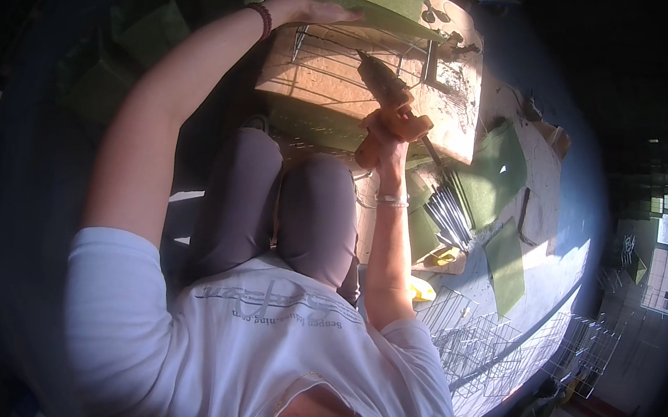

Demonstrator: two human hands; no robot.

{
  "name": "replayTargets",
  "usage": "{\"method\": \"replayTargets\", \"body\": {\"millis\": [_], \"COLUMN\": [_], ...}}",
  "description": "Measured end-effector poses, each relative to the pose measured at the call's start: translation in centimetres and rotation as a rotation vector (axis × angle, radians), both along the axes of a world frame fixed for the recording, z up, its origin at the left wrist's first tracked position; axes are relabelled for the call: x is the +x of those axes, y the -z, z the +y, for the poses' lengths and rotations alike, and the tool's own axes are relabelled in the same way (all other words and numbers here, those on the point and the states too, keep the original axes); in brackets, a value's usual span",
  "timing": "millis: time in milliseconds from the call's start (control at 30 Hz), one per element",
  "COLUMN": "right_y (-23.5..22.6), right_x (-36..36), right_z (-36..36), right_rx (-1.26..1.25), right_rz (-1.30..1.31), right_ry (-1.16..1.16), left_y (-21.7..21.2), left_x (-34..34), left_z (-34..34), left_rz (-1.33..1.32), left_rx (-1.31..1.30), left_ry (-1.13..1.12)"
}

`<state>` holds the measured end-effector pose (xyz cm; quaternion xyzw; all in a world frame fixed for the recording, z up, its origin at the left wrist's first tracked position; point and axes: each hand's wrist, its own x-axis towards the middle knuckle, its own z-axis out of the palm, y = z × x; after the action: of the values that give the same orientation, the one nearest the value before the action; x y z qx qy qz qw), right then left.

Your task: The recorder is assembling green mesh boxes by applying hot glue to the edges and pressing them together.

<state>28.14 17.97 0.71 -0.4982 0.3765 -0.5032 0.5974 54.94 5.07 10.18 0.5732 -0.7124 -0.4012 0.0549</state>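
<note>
My right hand grips an orange-brown hot glue gun by its handle. The dark nozzle slants up and left above a light brown board-like work surface. A rod, likely a glue stick, juts from the gun's rear. At the far side, my left hand lies along the near edge of a green sheet with straight fingers, and its thumb is hidden. Beneath and beside the sheet, a thin wire frame stands over the work surface. The nozzle is apart from the sheet.
To the right lie a bundle of grey glue sticks, loose green pieces and a yellow item. Wire grid frames are spread on the floor at lower right. Green pieces are piled at far left. My knees are close to the work surface.
</note>
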Motion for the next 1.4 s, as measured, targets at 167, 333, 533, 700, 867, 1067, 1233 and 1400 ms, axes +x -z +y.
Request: {"method": "replayTargets", "body": {"millis": [167,333,533,700,867,1067,1233,1400], "right_y": [0.4,-0.7,0.4,-0.1,0.4,0.3,0.2,0.2], "right_x": [-0.4,-0.3,-1.4,-1.3,-1.6,-1.9,-2.3,-2.7], "right_z": [0.2,0.7,0.4,1.0,0.9,1.2,1.2,1.3], "right_rx": [0.027,-0.018,-0.017,-0.022,-0.037,-0.042,-0.055,-0.037], "right_rz": [-0.052,-0.011,0.000,-0.065,-0.140,-0.109,-0.136,-0.156], "right_ry": [0.067,0.047,0.084,0.085,0.112,0.103,0.117,0.161], "left_y": [0.0,1.4,1.2,0.6,0.2,-0.5,-1.0,-0.2], "left_x": [-0.4,0.4,-0.6,-0.3,-0.5,-0.7,-0.5,-0.7], "left_z": [-0.2,-1.1,-1.5,-1.3,-0.6,0.1,0.4,0.2], "left_rz": [-0.015,-0.011,-0.023,-0.010,0.004,0.019,0.032,0.044], "left_rx": [0.012,0.005,0.002,-0.004,-0.007,-0.011,-0.013,-0.015], "left_ry": [-0.003,-0.018,-0.024,-0.019,-0.006,-0.001,0.007,0.018]}}
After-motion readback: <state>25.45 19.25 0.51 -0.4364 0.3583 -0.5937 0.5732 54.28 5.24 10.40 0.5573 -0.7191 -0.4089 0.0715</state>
